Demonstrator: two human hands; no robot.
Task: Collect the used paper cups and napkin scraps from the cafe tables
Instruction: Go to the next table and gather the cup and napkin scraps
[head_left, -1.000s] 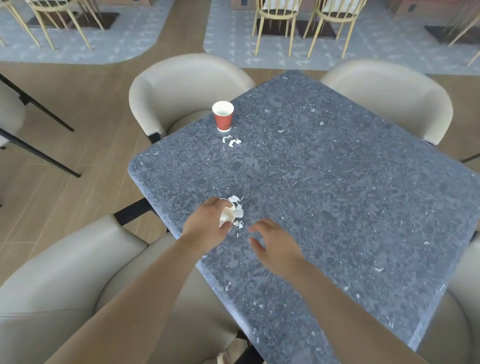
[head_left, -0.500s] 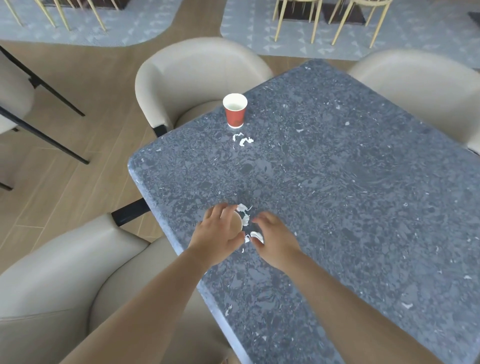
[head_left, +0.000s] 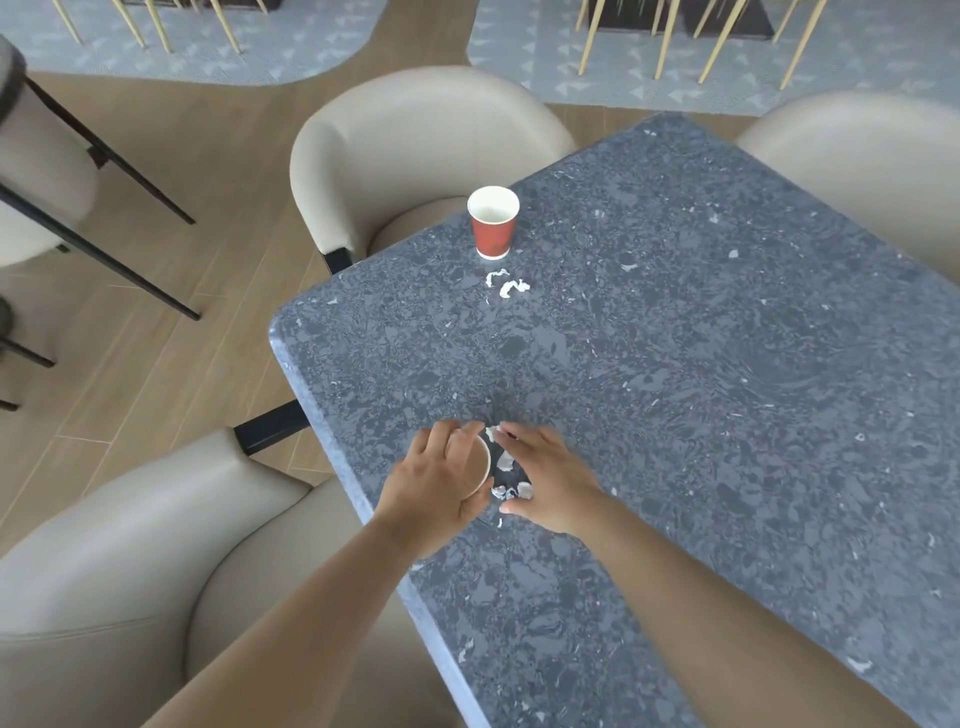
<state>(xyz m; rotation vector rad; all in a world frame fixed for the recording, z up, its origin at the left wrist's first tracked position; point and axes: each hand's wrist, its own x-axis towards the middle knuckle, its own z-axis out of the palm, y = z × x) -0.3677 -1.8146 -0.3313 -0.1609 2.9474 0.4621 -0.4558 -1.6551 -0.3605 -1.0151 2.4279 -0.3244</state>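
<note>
Curling left grip (head_left: 436, 483) round tilted cup (head_left: 475, 462), fingers over the top and thumb underneath, pinching the cup wall. Lying cup over sideways, rim facing right toward the other hand, pale inside showing. Resting cup low on grey speckled surface (head_left: 675, 389), near the left edge. Spreading right grip (head_left: 553, 480) flat and loose just beside the cup mouth, fingers stretched out and holding nothing. Hovering over or touching near napkin scraps (head_left: 506, 461); contact too small to tell. Sitting white scraps between the two hands, right at the cup rim, one bit by the right thumb. Standing red cup (head_left: 493, 228) upright farther back on the same surface, near the left edge, well apart from both hands, white inside showing. Lying far napkin scraps (head_left: 508, 285) just in front of red cup, not touching it. Tucking beige chair (head_left: 415, 135) in behind red cup, and near chair (head_left: 130, 545) at lower left.
</note>
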